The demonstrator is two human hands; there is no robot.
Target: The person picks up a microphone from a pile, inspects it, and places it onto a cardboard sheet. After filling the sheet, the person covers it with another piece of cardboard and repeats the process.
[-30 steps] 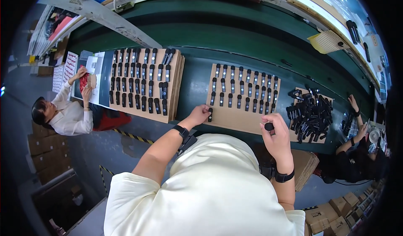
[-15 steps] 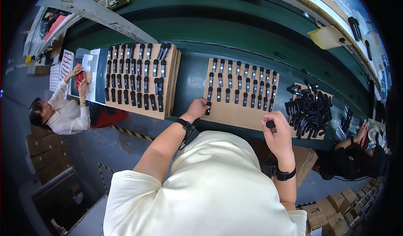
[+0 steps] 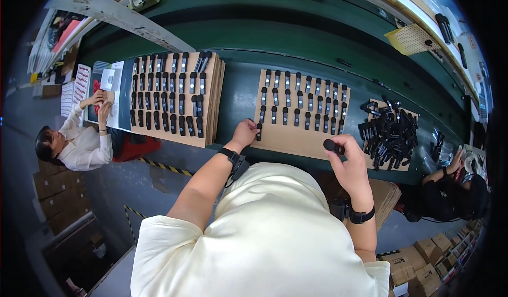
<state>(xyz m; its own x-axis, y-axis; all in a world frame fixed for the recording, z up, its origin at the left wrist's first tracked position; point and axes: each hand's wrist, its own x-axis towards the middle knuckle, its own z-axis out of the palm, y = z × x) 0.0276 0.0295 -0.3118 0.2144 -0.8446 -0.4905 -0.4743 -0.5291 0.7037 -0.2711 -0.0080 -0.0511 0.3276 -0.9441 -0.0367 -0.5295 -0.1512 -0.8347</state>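
Two hands work over a cardboard sheet (image 3: 296,138) on the green desk (image 3: 238,93). The left hand (image 3: 244,134) has its grip clamped on a small black piece (image 3: 259,132) at the sheet's near-left edge; the right hand (image 3: 346,162) pinches another black piece (image 3: 332,145) above the near edge.

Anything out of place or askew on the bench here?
Mostly tidy. The black parts on the middle cardboard sheet and the left stack sit in neat rows. Only the loose pile on the right sheet is jumbled, and two parts at the left stack's top row lie tilted.
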